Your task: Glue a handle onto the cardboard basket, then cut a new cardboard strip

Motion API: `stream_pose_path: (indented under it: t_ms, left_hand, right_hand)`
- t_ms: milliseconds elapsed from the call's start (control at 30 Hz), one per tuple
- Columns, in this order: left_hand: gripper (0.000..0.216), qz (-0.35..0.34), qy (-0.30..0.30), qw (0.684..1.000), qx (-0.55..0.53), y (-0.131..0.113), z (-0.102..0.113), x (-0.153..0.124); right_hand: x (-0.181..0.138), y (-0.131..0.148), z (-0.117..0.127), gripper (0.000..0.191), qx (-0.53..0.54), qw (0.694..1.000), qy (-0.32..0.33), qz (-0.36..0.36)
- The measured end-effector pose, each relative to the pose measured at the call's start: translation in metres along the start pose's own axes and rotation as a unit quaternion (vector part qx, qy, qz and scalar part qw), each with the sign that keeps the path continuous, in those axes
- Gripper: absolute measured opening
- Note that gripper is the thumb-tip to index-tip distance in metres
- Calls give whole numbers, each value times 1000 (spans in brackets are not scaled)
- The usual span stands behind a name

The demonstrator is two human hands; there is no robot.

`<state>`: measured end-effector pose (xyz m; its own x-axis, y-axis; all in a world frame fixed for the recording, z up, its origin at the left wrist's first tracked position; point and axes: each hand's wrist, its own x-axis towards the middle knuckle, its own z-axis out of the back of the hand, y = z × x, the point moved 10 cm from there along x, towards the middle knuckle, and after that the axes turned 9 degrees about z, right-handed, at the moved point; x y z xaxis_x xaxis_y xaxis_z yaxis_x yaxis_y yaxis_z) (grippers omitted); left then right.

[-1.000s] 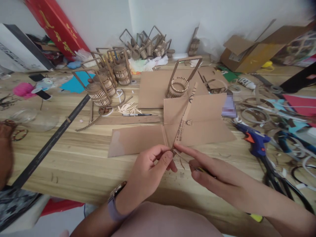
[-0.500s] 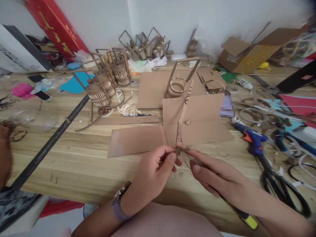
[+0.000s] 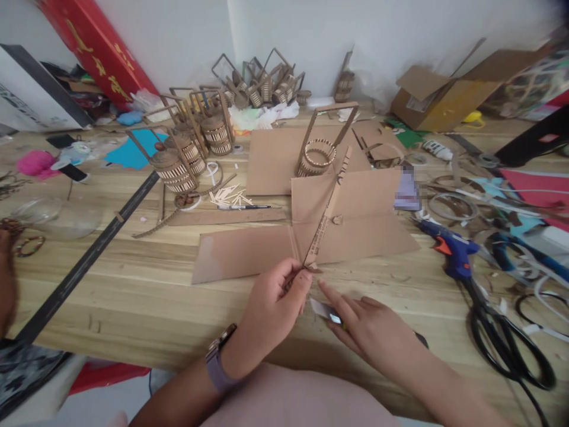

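Pinched in my left hand (image 3: 280, 299) is the near end of a long, narrow cardboard strip (image 3: 326, 216) with dark print, which slants up and away over the cardboard sheets. A small brown flap sticks out at the held end. My right hand (image 3: 364, 323) grips a utility knife (image 3: 326, 309), its blade pointing left toward my left hand but apart from the strip. Most of the knife's handle is hidden under the palm. Beyond the strip, a small round basket with a tall square handle (image 3: 317, 157) stands upright on cardboard.
Folded cardboard (image 3: 355, 237) lies in front. A blue glue gun (image 3: 453, 249) and black scissors (image 3: 507, 338) rest at right. Several lidded baskets (image 3: 171, 172), light sticks (image 3: 229, 194) and a pen (image 3: 244, 207) are at left. Another person's arm (image 3: 6, 284) shows at the left edge.
The knife and right hand have drawn back from the strip's held end, down and to the right, and the blade now shows. The strip's near end has shifted slightly left with my left hand.
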<state>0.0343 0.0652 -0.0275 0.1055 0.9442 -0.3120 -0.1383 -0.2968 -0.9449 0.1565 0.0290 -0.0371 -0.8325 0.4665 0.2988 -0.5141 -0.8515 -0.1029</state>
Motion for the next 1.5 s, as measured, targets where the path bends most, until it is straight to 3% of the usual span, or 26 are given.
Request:
stream_pose_path:
  t_ms: [200,400,633,833,1100,1333,1500]
  left_hand:
    - [31,-29,-39,997,56,-1,3,-2]
    - [36,-80,-59,986,133,-6,-1,-7]
    - [37,-158,-35,962,221,-20,-13,-19]
    - [28,-173,-6,936,306,-20,-24,-21]
    - [25,-204,-33,908,365,-28,-26,-27]
    - [28,-275,-58,869,407,-40,-30,-37]
    - [31,-296,-55,865,402,-41,-30,-41]
  right_hand:
    - [4,7,-6,46,19,999,-10,-24]
    - [10,-27,44,41,81,972,-155,-155]
    - [27,-23,67,11,116,950,-244,-158]
    - [23,-19,71,10,142,941,-256,-168]
    - [17,-14,72,10,149,931,-276,-186]
    - [13,-16,70,10,169,920,-288,-204]
    - [9,-22,69,10,221,903,-294,-221]
